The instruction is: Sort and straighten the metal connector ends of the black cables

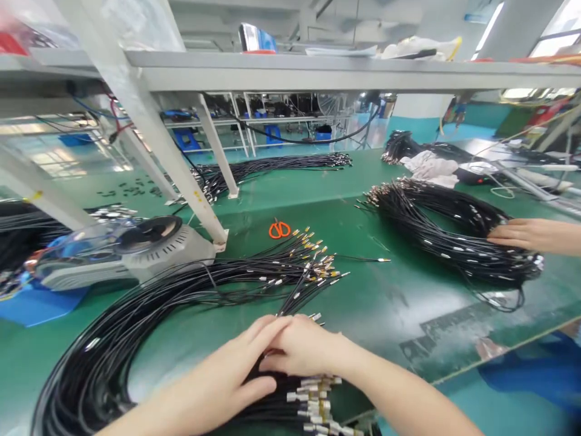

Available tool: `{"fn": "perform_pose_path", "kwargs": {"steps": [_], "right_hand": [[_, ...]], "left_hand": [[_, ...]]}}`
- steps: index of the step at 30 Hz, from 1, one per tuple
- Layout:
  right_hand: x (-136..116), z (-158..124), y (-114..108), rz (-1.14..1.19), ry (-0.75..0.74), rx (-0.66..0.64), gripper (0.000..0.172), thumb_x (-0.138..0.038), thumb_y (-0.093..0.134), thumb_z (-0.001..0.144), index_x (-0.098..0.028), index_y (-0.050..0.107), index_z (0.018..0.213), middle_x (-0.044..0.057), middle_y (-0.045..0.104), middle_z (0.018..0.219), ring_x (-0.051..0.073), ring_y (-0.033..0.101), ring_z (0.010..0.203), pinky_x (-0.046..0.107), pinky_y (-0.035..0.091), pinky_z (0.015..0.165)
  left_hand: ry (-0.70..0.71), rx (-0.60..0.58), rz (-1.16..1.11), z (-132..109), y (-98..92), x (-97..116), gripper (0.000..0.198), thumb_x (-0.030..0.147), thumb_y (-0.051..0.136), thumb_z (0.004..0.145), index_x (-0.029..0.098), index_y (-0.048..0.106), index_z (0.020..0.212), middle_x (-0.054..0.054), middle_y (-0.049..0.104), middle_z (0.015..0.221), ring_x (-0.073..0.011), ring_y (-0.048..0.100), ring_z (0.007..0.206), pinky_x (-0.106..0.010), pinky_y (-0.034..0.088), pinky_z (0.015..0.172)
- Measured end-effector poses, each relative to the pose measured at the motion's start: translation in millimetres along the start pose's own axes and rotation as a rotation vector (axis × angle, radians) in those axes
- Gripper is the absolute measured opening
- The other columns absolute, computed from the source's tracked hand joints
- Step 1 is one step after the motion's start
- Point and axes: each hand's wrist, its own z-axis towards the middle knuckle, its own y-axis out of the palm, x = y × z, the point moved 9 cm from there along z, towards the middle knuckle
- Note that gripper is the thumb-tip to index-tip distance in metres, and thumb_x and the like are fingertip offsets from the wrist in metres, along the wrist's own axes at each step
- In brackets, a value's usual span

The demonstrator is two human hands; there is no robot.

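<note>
My left hand [247, 351] and my right hand [306, 346] meet at the front of the bench. Both curl over a few black cables [295, 293], which rise from between my fingers toward the loose ends of the curved cable bundle [104, 339]. My left thumb points right, below the fingers. Under my hands, more black cables end in a cluster of white and metal connectors [318, 399]. Farther up, the bundle's fanned ends carry yellow and silver tips [322, 260]. Parts of the fingers and the gripped cable are hidden.
Orange-handled scissors [279, 229] lie beyond the fanned ends. A grey machine with a reel [167, 251] stands at left beside the white shelf posts [206, 212]. To the right, another person's hand [512, 234] touches a big coil of black cables [436, 236] on the green bench [363, 297].
</note>
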Motion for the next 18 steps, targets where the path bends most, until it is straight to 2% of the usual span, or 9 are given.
{"fn": "perform_pose_path", "kwargs": {"steps": [2, 4, 6, 8, 14, 18], "right_hand": [[2, -1, -3, 0.004, 0.001, -0.017, 0.018, -0.030, 0.055, 0.081, -0.016, 0.067, 0.080, 0.002, 0.066, 0.074, 0.013, 0.057, 0.068, 0.020, 0.037, 0.058], [3, -5, -7, 0.040, -0.014, -0.022, 0.015, -0.027, 0.056, 0.081, -0.016, 0.066, 0.077, 0.000, 0.064, 0.068, 0.011, 0.055, 0.062, 0.018, 0.035, 0.056], [9, -9, -11, 0.105, 0.003, -0.015, 0.014, -0.022, 0.053, 0.083, -0.016, 0.065, 0.079, -0.001, 0.062, 0.066, 0.009, 0.052, 0.059, 0.017, 0.035, 0.056], [17, -13, -15, 0.150, 0.043, -0.008, 0.018, -0.018, 0.045, 0.086, -0.015, 0.063, 0.080, -0.002, 0.059, 0.063, 0.008, 0.050, 0.056, 0.017, 0.035, 0.055], [27, -14, -16, 0.177, 0.108, -0.062, 0.024, -0.018, 0.038, 0.088, -0.016, 0.058, 0.076, -0.002, 0.055, 0.060, 0.009, 0.048, 0.055, 0.018, 0.035, 0.054], [28, -11, -9, 0.146, 0.096, -0.103, 0.027, -0.018, 0.033, 0.089, -0.016, 0.054, 0.073, -0.002, 0.054, 0.060, 0.010, 0.048, 0.056, 0.020, 0.035, 0.056]], "left_hand": [[-0.141, 0.063, -0.027, -9, 9.0, -24, 0.051, 0.025, 0.043, 0.083, 0.027, 0.028, 0.132, -0.003, 0.058, 0.107, -0.0164, 0.055, 0.092, -0.027, 0.043, 0.080], [-0.193, 0.111, 0.002, -8, 15.4, -36, 0.030, 0.029, 0.034, 0.088, 0.024, 0.048, 0.114, 0.000, 0.063, 0.085, -0.0148, 0.057, 0.077, -0.024, 0.042, 0.070], [-0.190, 0.147, 0.086, -2, 16.0, -39, 0.031, 0.031, 0.028, 0.091, 0.021, 0.058, 0.089, 0.000, 0.062, 0.077, -0.0144, 0.057, 0.072, -0.023, 0.039, 0.067], [-0.192, 0.167, 0.159, 4, 13.5, -40, 0.035, 0.030, 0.027, 0.091, 0.020, 0.057, 0.077, -0.001, 0.062, 0.073, -0.0143, 0.057, 0.069, -0.022, 0.038, 0.064], [-0.178, 0.195, 0.175, 10, 12.1, -45, 0.033, 0.031, 0.029, 0.091, 0.020, 0.056, 0.076, 0.000, 0.062, 0.069, -0.0140, 0.057, 0.064, -0.021, 0.037, 0.060], [-0.178, 0.235, 0.210, 11, 15.6, -51, 0.033, 0.030, 0.028, 0.091, 0.020, 0.054, 0.075, -0.001, 0.063, 0.071, -0.0150, 0.058, 0.064, -0.022, 0.037, 0.059]]}}
